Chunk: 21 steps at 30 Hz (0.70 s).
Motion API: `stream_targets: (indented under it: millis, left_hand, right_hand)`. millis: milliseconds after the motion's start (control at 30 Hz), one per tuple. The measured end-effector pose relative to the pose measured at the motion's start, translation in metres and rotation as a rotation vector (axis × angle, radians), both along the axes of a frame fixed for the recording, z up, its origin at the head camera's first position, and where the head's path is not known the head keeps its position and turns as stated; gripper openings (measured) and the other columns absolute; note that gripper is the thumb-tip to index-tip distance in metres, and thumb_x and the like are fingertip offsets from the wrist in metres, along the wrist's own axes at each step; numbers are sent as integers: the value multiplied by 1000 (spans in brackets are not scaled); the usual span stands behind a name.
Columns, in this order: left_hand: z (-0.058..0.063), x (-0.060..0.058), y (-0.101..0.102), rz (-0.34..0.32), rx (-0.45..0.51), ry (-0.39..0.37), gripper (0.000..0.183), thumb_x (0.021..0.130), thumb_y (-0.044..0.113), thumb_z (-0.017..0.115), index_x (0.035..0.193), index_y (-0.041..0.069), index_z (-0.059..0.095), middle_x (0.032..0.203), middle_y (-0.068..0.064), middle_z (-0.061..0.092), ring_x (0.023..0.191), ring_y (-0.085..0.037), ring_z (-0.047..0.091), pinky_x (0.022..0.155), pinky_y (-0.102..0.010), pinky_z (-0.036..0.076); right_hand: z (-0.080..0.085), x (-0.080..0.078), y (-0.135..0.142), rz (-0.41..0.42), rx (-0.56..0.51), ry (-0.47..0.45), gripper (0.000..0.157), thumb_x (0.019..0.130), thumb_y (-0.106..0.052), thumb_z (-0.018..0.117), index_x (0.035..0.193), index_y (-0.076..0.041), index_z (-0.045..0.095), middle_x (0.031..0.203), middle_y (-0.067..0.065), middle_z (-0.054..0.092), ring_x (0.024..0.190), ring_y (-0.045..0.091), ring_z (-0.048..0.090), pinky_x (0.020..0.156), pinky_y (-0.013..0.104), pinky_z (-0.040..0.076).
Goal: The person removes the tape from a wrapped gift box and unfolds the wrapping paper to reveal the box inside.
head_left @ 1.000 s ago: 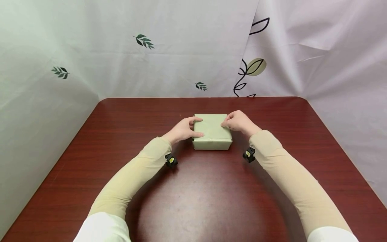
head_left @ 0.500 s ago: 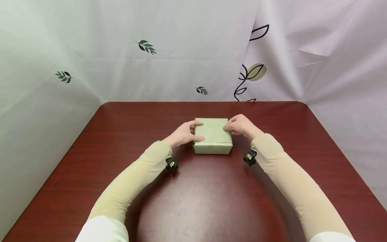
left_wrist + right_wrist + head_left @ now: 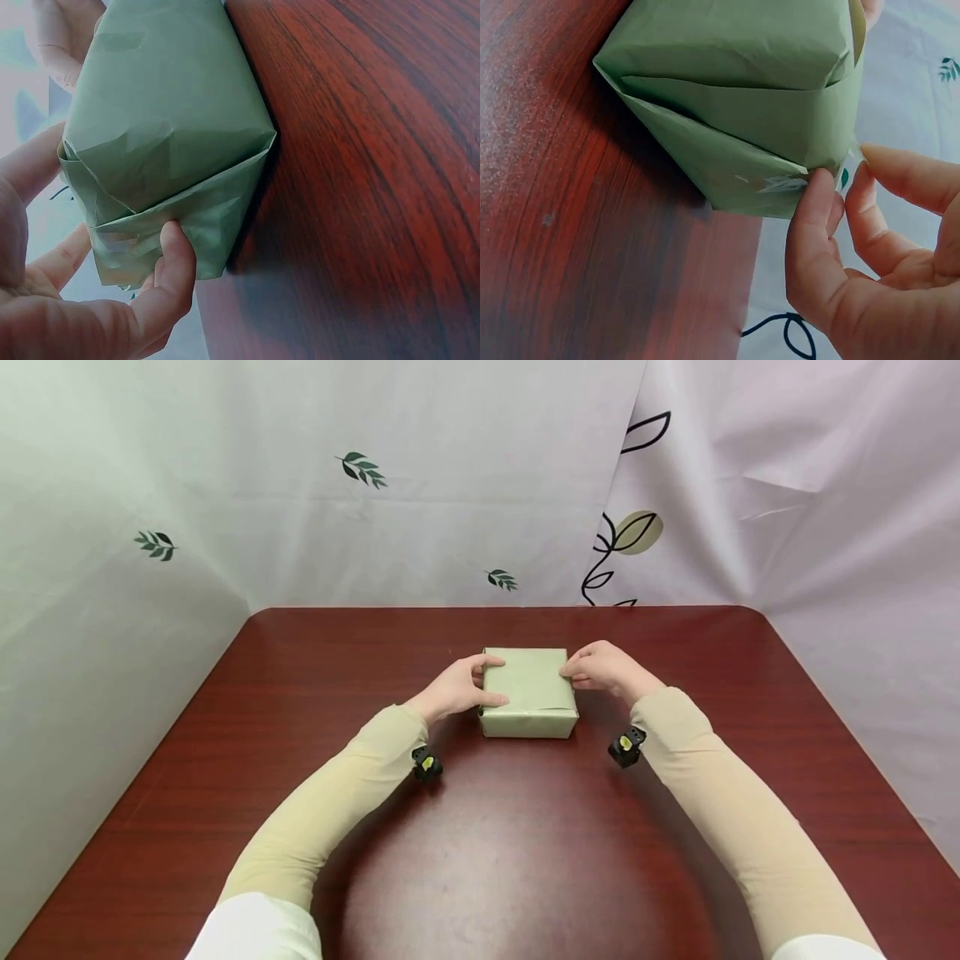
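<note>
A box wrapped in pale green paper (image 3: 528, 681) sits on the table, its folded ends facing left and right. My left hand (image 3: 457, 687) holds its left end, fingers spread across the corners; in the left wrist view the thumb (image 3: 174, 247) presses the folded end flap (image 3: 214, 217). At the right end, my right hand (image 3: 603, 668) pinches a small piece of clear tape (image 3: 849, 161) between fingertips, close to the paper's edge. Another finger rests on the right end flap (image 3: 735, 165), where a shiny tape patch (image 3: 784, 184) shows.
The dark red wooden table (image 3: 495, 843) extends around the box to rounded back corners. White cloth with leaf prints (image 3: 450, 485) hangs behind and at both sides. Small black cameras (image 3: 427, 763) are worn at both wrists.
My right fingertips have drawn slightly rightward, from on top of the box to its right edge. My left hand keeps its hold. The head view has tilted a little.
</note>
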<state>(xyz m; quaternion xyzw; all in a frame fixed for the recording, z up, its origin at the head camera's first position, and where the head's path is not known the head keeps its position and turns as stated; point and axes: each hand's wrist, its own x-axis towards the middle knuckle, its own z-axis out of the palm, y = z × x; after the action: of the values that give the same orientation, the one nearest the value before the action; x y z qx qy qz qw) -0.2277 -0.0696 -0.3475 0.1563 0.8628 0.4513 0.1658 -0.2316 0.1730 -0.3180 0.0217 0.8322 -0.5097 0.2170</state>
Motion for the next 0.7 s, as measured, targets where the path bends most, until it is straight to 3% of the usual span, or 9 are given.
stream_targets:
  millis: [300,433,600,700]
  left_hand:
    - [0,0,1,-2,3,-4,65,78,13,77,136,11,49,123,-15,59,114,-25,55,90,-33,48]
    - [1,0,1,-3,-1,-16,65,79,14,77,137,12,48,126,-14,57,116,-26,54,90,-34,48]
    - [3,1,1,-10,-16,-14,65,79,15,77,138,12,47,128,-14,56,117,-26,53,92,-36,47]
    - [6,1,0,-27,-44,6,65,80,16,76,138,12,47,130,-13,54,118,-27,53,94,-37,46]
  right_hand:
    - [-3,-2,8,-9,-128,-66,7,93,-2,55,87,-2,59,90,2,58,73,0,59,102,40,42]
    - [-4,-2,11,-12,-173,-85,6,94,0,53,89,1,55,85,-1,57,73,0,60,99,36,44]
    - [-6,-2,13,-22,-212,-93,8,94,0,52,98,7,53,92,1,58,75,0,61,101,37,42]
    - [-7,-2,15,-40,-242,-97,6,94,0,52,93,3,57,94,3,58,76,2,61,102,39,41]
